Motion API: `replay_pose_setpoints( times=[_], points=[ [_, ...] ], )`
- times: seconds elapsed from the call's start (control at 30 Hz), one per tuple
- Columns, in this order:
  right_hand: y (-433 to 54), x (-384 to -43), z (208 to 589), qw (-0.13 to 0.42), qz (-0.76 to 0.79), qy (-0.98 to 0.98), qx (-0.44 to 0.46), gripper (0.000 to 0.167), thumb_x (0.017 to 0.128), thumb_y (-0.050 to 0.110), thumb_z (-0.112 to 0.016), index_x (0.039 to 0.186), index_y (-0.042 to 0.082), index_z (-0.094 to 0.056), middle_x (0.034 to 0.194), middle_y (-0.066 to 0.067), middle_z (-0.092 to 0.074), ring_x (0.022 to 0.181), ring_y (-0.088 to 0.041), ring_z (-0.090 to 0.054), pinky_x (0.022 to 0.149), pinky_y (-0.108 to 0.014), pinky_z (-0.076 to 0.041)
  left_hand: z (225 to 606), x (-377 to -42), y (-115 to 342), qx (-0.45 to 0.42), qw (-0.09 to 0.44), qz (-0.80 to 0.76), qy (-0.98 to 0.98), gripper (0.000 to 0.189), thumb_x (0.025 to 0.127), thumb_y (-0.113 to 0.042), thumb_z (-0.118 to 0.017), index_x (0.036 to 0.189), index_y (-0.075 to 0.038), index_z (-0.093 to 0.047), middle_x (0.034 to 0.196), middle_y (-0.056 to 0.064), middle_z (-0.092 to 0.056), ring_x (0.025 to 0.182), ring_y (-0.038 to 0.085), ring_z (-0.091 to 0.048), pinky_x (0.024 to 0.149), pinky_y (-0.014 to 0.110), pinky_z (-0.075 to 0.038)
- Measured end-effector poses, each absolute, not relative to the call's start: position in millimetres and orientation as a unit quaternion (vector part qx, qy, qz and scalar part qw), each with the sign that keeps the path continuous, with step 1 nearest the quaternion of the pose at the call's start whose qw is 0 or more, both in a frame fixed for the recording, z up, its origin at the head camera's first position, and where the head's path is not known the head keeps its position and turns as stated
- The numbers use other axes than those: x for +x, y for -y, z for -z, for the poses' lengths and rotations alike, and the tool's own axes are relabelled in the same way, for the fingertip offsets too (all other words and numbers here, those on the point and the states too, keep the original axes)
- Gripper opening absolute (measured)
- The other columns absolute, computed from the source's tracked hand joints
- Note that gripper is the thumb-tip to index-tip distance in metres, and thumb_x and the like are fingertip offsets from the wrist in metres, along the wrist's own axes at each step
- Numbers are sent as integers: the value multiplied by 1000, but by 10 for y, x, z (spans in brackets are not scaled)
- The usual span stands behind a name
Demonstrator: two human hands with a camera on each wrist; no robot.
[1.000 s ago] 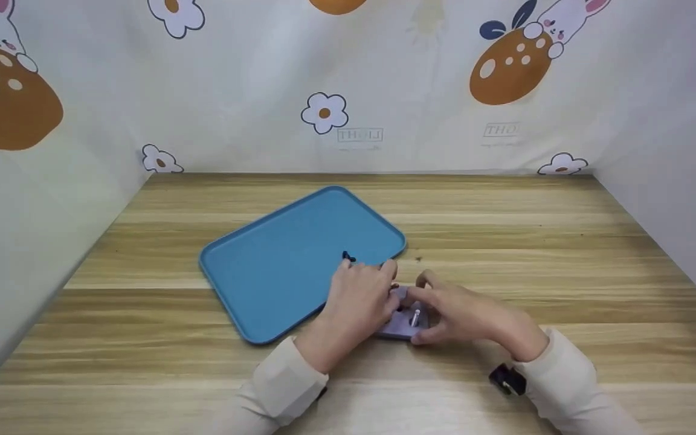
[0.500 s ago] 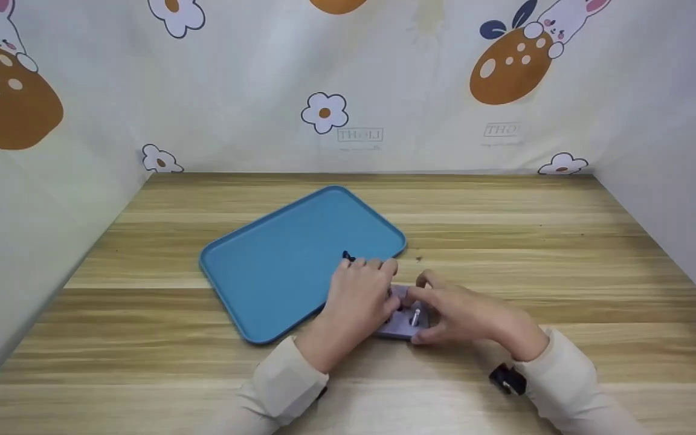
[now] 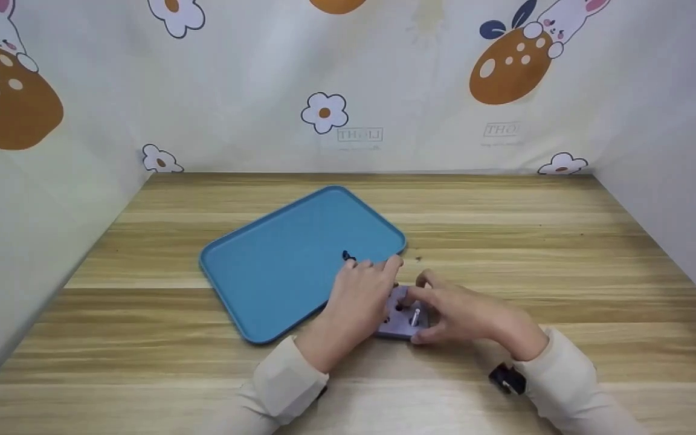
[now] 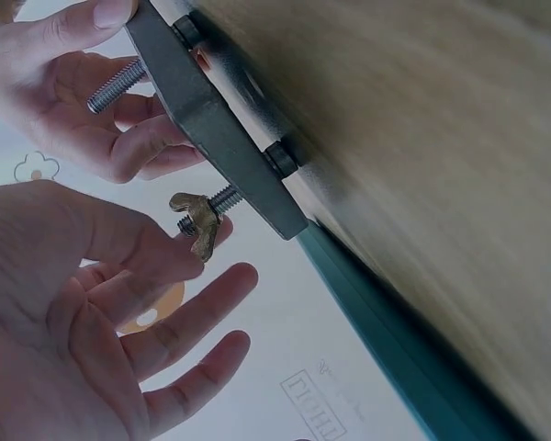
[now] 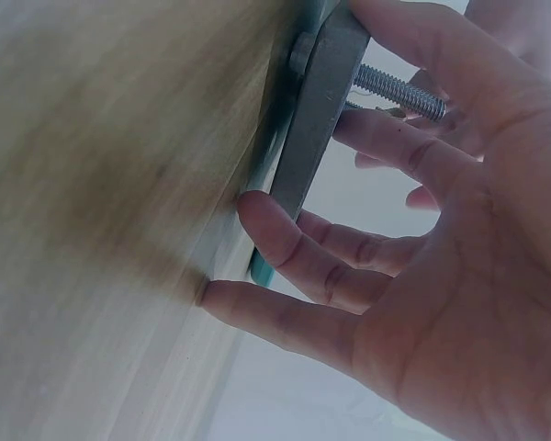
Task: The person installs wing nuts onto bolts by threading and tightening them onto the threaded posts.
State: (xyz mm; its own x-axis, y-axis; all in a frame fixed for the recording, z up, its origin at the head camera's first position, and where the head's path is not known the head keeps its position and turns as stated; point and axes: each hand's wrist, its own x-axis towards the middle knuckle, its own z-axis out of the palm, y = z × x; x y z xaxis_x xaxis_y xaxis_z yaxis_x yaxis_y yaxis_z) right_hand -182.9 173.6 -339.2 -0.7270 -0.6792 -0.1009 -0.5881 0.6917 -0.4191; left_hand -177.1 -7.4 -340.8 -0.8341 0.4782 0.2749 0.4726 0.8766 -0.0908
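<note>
A grey metal plate with holes lies flat near the tray's front right edge. Two threaded bolts stand up through it, their dark heads underneath. On one bolt sits a brass wing nut, partway along the thread. My left hand pinches this wing nut between thumb and index finger, the other fingers spread in the left wrist view. The other bolt has a bare thread and rises next to my right hand. That hand grips the plate's right end, thumb at the near corner and index finger on top.
A blue rectangular tray lies at an angle on the wooden table, just left of the plate. A small black item rests in it, partly behind my left hand. Patterned cloth walls enclose the table.
The left hand's fingers have shifted slightly to the right and its thumb has moved out of sight in the head view, uncovering more of the plate. The right hand and plate have stayed still.
</note>
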Motion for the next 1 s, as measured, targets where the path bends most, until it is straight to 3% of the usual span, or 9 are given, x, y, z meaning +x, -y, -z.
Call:
replay_pose_setpoints(
  times=[0.13,0.3,0.57,1.0],
  points=[
    [-1735,-1833,3396,128,185,-910,-347,48,77,31,-73,118,13,-55,111,-9,-43,81,-17,-50,67,-30,-43,3431,-1781,81,-246,165,14,955,31,84,-24,-62,112,-14,-51,98,1,-58,83,22,-56,66,34,-43],
    [-1738,-1838,3400,127,183,-910,-349,51,77,32,-74,120,13,-53,114,-11,-44,83,-17,-51,69,-31,-45,3451,-1785,89,-231,193,29,953,28,82,-33,-64,100,-15,-53,89,1,-56,77,22,-51,63,33,-39],
    [-1746,-1840,3405,133,197,-907,-347,49,77,31,-74,117,14,-53,114,-11,-42,83,-18,-52,68,-30,-46,3413,-1770,83,-206,151,18,967,28,86,-41,-60,94,-16,-52,66,0,-62,65,23,-59,64,34,-37],
    [-1741,-1850,3403,139,200,-905,-347,44,77,30,-74,112,13,-54,115,-11,-42,81,-16,-50,65,-28,-44,3404,-1771,78,-203,139,16,969,32,86,-42,-60,102,-15,-52,89,3,-68,80,24,-62,72,37,-41]
  ],
)
